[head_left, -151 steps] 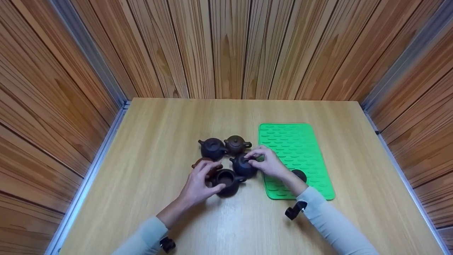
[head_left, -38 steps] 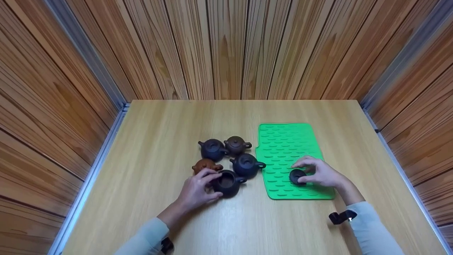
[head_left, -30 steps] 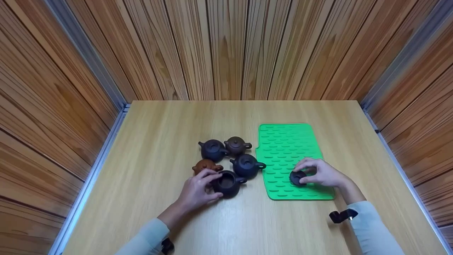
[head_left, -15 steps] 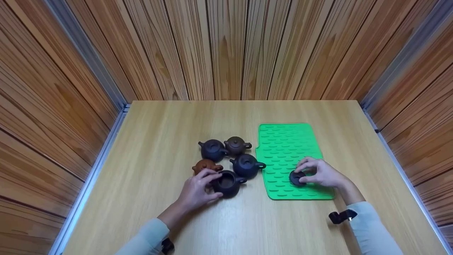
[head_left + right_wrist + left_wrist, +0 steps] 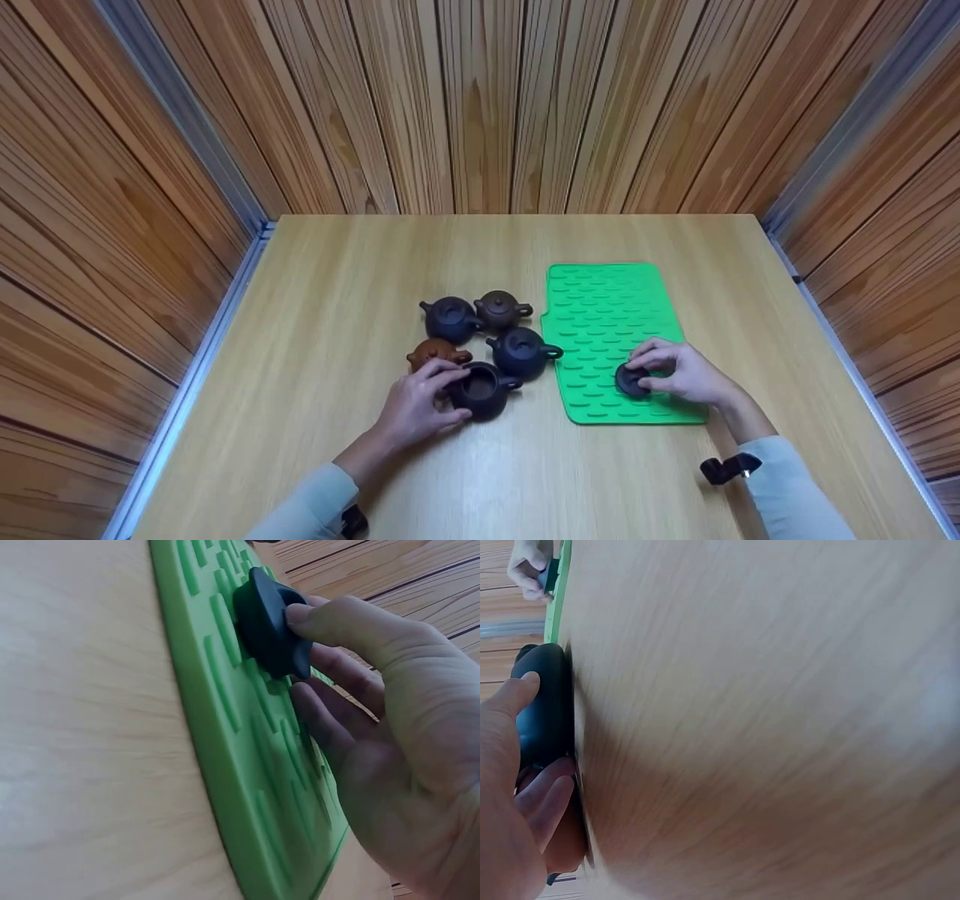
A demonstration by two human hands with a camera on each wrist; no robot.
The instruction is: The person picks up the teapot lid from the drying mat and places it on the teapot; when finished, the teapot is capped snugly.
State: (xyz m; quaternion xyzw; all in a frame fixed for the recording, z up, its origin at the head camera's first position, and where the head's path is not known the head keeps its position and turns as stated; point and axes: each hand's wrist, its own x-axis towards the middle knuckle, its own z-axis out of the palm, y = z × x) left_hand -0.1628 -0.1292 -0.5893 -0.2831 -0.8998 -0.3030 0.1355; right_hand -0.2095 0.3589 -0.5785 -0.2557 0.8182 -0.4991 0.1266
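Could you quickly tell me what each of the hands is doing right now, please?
Left hand: grips the open teapot.
Right hand: pinches the lid on the mat.
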